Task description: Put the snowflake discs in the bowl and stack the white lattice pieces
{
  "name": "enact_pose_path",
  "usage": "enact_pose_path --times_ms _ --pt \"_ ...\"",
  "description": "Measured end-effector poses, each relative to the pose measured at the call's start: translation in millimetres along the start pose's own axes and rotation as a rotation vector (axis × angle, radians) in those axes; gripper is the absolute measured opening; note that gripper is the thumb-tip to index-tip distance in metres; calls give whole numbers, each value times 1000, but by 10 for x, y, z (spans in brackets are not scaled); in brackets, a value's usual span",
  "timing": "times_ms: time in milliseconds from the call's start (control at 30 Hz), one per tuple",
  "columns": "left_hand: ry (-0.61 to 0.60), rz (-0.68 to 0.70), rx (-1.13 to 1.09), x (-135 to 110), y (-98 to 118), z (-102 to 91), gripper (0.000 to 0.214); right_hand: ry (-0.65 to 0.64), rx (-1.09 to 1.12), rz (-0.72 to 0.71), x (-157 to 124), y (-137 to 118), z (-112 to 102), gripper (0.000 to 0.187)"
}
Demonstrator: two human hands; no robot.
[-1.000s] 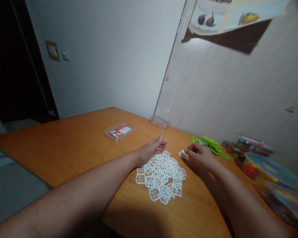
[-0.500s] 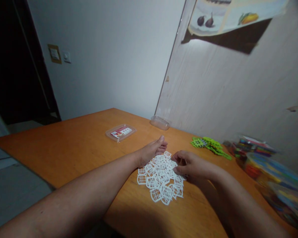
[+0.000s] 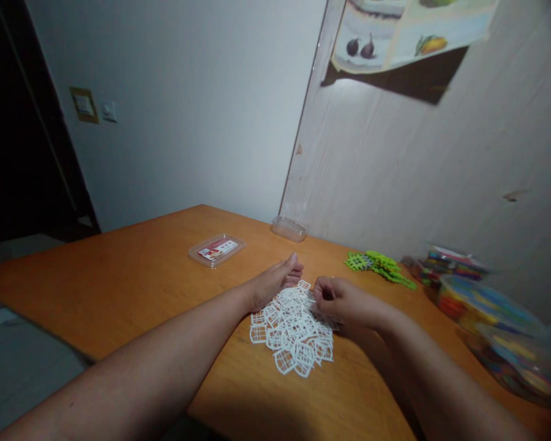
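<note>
Two hands flank the pile [image 3: 299, 326], the left hand [image 3: 274, 283] cupped open. The right hand [image 3: 338, 300] curls tighter over it than before, suggesting handling; I cannot tell its grip.

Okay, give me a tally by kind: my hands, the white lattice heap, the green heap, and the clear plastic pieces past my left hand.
Hands: 2, left hand and right hand
White lattice heap: 1
Green heap: 1
Clear plastic pieces: 2, labelled piece and piece by the wall
Total: 6
</note>
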State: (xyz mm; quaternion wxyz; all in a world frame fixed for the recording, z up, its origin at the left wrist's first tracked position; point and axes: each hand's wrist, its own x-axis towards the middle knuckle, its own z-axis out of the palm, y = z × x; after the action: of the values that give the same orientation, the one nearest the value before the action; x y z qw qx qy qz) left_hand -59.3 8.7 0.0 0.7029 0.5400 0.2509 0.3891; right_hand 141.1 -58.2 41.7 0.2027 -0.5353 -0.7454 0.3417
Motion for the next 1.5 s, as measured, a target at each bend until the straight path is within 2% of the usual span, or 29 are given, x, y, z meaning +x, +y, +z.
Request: enact_pose_path --times_ms 133,267,367,467,533,633,733,933,1033,1267,1400,1500 --pt "11 -13 7 -4 15 -9 78 138 123 27 2 -37 -135 10" --pt "28 -32 -8 -15 36 -11 80 315 86 103 -96 -3 -327 12" --pt "29 -39 -11 -21 49 -6 81 361 89 199 -222 187 -365 13" --pt "33 -54 -6 -30 63 -1 81 390 159 290 -310 499 -296 17" --pt "41 -60 -3 -38 73 3 81 438 160 307 -327 695 -241 18" --pt "51 -55 -2 -51 83 10 80 493 15 286 -322 840 -205 15" --pt "57 -58 -6 -60 89 18 80 448 -97 219 -331 777 -197 13" --pt "63 -44 -22 -81 92 38 77 199 -260 28 -371 547 -104 24" --pt "53 -30 -25 -79 72 28 72 154 -321 21 -350 561 -66 19" --pt "48 -22 -49 -43 35 -16 70 177 -248 87 -339 635 -44 15" --pt "69 -31 -40 -61 52 5 70 324 -136 197 -443 644 -183 20" --pt "76 -28 -36 -64 54 11 68 405 -95 281 -527 660 -320 17"
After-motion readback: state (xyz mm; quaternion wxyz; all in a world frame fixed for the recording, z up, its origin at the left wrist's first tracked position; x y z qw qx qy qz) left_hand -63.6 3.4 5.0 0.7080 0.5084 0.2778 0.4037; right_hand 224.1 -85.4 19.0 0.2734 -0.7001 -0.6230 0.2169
